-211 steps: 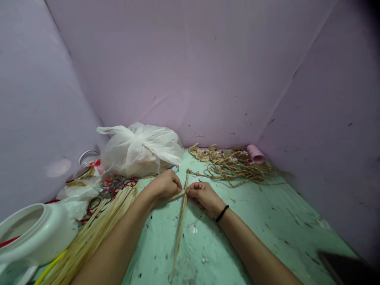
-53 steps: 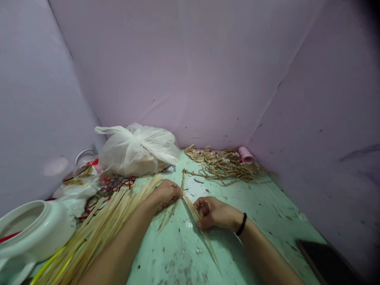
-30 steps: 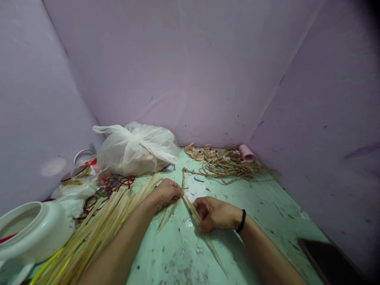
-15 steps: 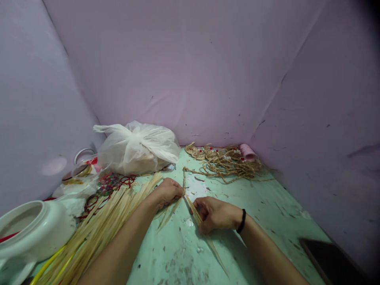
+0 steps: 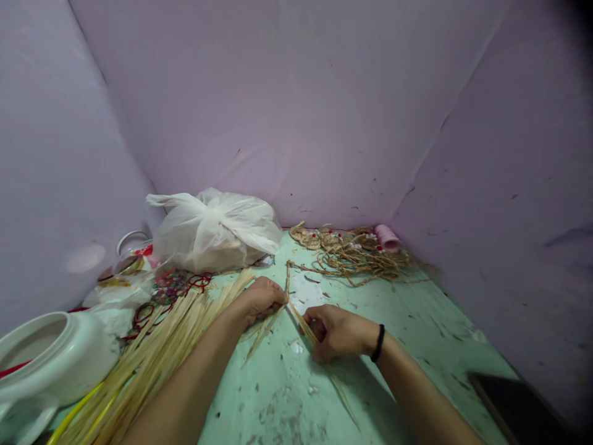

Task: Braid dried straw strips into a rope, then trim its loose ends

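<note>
A thin twisted straw cord (image 5: pixel 288 277) runs down from the back of the table to my left hand (image 5: pixel 263 299). The fingers of that hand pinch the cord where it splits into loose strands. One strand bundle (image 5: pixel 259 346) hangs out below my left hand. My right hand (image 5: pixel 334 334) has its fingers closed on the other bundle of straw strands (image 5: pixel 301 322), whose thin ends trail past the palm toward the front. A black band circles my right wrist. Under my left forearm lies a large sheaf of pale straw (image 5: pixel 171 346).
A knotted white plastic bag (image 5: pixel 217 238) stands at the back left, near a white pot (image 5: pixel 69 358) and red cord (image 5: pixel 199 283). Braided pieces with beads (image 5: pixel 352 253) and a pink thread spool (image 5: pixel 387 238) lie at the back. A dark flat object (image 5: pixel 514 402) is at right.
My right hand has shifted very slightly up and to the right, with the straw strands still in its fingers. My left hand keeps its pinch in the same place.
</note>
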Action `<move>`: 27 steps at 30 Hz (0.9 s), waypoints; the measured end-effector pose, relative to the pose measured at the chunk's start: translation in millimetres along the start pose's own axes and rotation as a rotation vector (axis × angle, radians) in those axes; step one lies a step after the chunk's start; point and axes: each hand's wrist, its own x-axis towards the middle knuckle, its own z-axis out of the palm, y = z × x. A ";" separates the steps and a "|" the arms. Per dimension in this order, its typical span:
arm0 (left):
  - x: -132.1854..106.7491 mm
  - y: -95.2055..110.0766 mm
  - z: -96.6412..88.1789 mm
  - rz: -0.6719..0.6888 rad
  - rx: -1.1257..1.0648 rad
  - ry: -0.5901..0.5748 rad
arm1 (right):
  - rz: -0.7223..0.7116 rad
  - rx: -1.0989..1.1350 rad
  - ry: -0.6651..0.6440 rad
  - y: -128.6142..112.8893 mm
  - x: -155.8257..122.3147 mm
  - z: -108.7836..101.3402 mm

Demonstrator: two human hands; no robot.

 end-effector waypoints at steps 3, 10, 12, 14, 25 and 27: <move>-0.1 -0.1 -0.5 0.008 -0.028 -0.001 | 0.002 -0.234 0.136 -5.1 -5.0 -2.9; -1.0 2.3 0.6 -0.006 -0.014 0.042 | -0.005 -0.299 0.164 -3.5 -6.8 -4.3; -1.4 2.6 -1.3 -0.008 -0.056 0.030 | 0.019 -0.110 0.097 2.0 -7.5 -4.4; -2.1 3.1 -3.9 -0.020 -0.106 0.013 | 0.017 0.110 0.029 9.1 -9.6 -4.2; -1.4 0.5 -5.8 -0.010 -0.096 -0.029 | -0.120 0.720 0.550 -14.1 12.9 -3.4; -0.9 -0.5 -6.4 0.008 -0.093 -0.042 | -0.085 0.815 0.510 -24.6 25.0 1.4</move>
